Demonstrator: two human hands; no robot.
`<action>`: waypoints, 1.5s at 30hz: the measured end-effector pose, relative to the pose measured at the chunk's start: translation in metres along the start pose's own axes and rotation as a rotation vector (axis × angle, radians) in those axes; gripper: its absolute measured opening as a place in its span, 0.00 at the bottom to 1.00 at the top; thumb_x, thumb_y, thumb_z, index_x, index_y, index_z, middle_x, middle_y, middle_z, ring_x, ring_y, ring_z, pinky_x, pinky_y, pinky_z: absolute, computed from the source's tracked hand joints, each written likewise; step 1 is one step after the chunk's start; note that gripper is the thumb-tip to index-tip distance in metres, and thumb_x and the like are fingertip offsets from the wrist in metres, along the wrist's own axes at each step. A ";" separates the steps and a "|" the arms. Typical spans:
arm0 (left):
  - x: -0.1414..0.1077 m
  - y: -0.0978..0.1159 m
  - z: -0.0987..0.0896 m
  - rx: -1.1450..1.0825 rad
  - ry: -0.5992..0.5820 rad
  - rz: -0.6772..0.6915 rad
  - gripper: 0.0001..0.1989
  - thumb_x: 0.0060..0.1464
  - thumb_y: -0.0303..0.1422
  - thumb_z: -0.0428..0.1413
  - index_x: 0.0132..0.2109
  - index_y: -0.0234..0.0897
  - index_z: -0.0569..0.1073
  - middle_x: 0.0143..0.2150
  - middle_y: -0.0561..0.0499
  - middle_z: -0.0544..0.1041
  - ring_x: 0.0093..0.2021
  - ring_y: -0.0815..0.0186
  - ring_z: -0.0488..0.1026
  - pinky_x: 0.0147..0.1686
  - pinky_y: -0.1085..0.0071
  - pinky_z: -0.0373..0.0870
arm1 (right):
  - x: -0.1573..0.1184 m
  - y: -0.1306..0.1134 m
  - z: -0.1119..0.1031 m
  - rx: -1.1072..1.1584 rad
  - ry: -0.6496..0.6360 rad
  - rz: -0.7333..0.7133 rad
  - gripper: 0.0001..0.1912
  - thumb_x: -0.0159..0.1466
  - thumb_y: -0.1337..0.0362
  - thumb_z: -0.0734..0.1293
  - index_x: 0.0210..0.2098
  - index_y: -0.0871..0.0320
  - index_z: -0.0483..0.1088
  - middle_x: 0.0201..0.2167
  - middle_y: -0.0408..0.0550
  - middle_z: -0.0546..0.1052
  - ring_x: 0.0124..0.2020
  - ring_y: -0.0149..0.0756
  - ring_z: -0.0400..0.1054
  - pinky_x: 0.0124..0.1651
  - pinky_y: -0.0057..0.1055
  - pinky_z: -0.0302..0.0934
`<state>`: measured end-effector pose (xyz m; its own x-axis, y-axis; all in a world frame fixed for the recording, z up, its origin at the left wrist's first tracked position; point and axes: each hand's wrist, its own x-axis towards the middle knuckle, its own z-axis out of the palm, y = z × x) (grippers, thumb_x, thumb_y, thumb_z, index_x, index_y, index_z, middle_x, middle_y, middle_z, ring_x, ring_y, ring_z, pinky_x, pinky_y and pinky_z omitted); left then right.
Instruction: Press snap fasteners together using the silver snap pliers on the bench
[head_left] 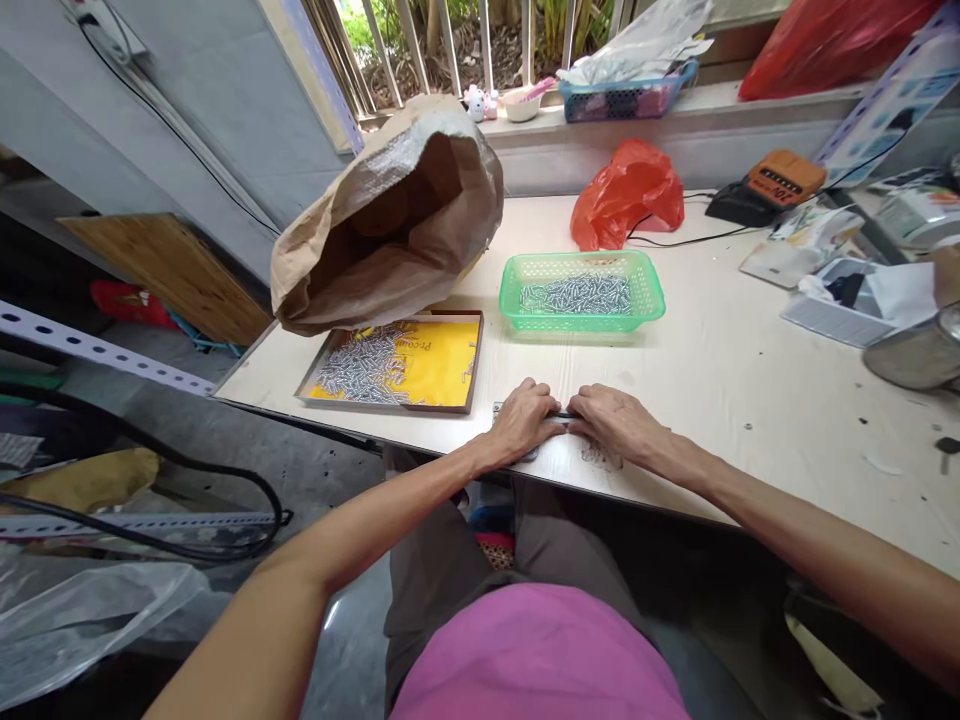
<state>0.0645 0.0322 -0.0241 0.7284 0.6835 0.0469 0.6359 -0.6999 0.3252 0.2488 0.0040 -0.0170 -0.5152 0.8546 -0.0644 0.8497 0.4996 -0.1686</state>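
Observation:
Close to the table's front edge, my left hand (523,418) and my right hand (616,420) almost meet, fingers bent and closed. Between their fingertips a dark narrow bar (564,414) shows; most of it is hidden by the fingers. A flat metal piece (529,454) peeks out from under my left hand. To the left lies a shallow tray (442,408) with a yellow bottom and a heap of small silvery metal pins (360,365). Beyond my hands stands a green plastic basket (517,322) with more small metal pins (589,294) in it.
An open brown paper sack (390,230) leans over the tray's back edge. Behind the basket lies a red plastic bag (628,195). At the right are an orange and black device (780,185) with a cable, a small white box (840,310) and a metal cup (915,350).

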 end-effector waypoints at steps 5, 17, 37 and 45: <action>0.005 -0.002 -0.002 -0.007 0.003 0.000 0.14 0.58 0.42 0.54 0.35 0.35 0.75 0.35 0.48 0.71 0.42 0.61 0.64 0.41 0.67 0.65 | -0.002 0.009 0.009 0.049 0.068 -0.010 0.16 0.68 0.57 0.56 0.36 0.59 0.71 0.32 0.51 0.72 0.36 0.38 0.66 0.37 0.31 0.56; -0.050 0.050 0.039 0.000 0.192 0.071 0.15 0.63 0.33 0.47 0.55 0.35 0.64 0.56 0.43 0.69 0.60 0.57 0.61 0.60 0.55 0.57 | 0.017 0.047 0.005 0.018 0.154 0.018 0.17 0.67 0.58 0.55 0.39 0.60 0.72 0.35 0.52 0.73 0.38 0.39 0.65 0.39 0.34 0.55; -0.099 0.051 0.035 -0.049 0.252 0.252 0.14 0.62 0.39 0.48 0.39 0.36 0.75 0.36 0.48 0.77 0.38 0.65 0.72 0.40 0.71 0.69 | 0.078 -0.085 0.021 -0.054 0.139 -0.482 0.07 0.60 0.70 0.62 0.28 0.57 0.71 0.30 0.49 0.74 0.36 0.37 0.64 0.39 0.34 0.54; -0.127 -0.081 -0.073 0.304 0.404 -0.391 0.12 0.62 0.27 0.47 0.44 0.36 0.75 0.36 0.45 0.74 0.41 0.61 0.66 0.37 0.67 0.66 | 0.085 -0.053 -0.037 0.307 0.618 -0.343 0.08 0.65 0.65 0.58 0.36 0.54 0.68 0.32 0.48 0.74 0.36 0.38 0.67 0.41 0.35 0.61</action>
<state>-0.0980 0.0171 0.0131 0.3123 0.8830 0.3504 0.9224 -0.3701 0.1106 0.1637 0.0557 0.0227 -0.5110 0.6281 0.5869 0.5383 0.7661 -0.3512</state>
